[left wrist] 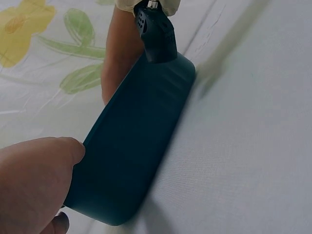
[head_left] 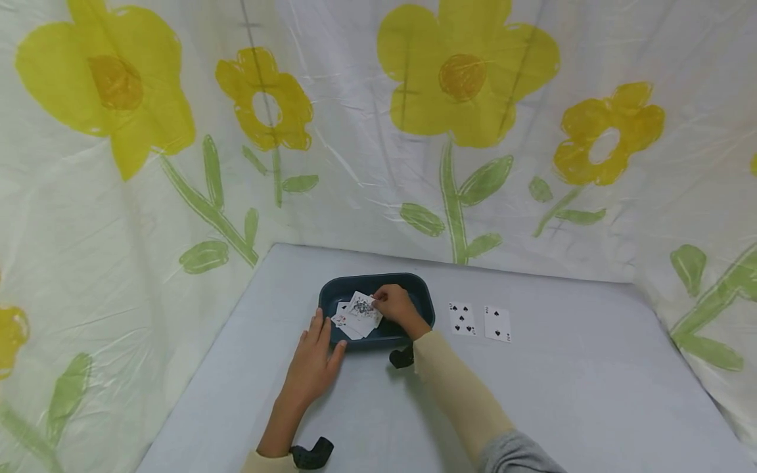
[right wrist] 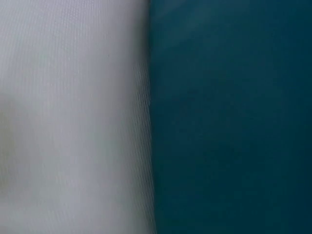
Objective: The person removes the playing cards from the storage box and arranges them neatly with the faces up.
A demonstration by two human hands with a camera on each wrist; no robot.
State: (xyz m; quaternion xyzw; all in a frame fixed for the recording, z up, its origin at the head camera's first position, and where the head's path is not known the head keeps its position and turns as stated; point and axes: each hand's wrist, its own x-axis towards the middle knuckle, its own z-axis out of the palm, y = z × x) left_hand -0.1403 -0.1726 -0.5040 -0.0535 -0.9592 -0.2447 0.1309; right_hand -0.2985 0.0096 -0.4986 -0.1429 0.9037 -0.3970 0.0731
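A dark teal tray (head_left: 378, 343) stands on the table with several loosely overlapping playing cards (head_left: 355, 328) in its left part. My right hand (head_left: 397, 307) reaches over the tray's front rim, and its thumb and fingertips pinch the right edge of a joker-like playing card (head_left: 361, 305) on top of the others. My left hand (head_left: 313, 368) rests at the tray's front left corner, its fingers extended along the left side. In the left wrist view, the left thumb (left wrist: 73, 148) touches the tray's rim. The right wrist view shows only the tray's wall (right wrist: 229, 117) beside the cloth.
Two playing cards lie face up right of the tray: a spade card with several pips (head_left: 462, 319) and a two of spades (head_left: 497, 324). A white cloth (head_left: 568, 381) covers the table. Behind it hangs a curtain (head_left: 349, 217) with yellow flowers. Black wrist cameras (head_left: 313, 453) sit on both wrists.
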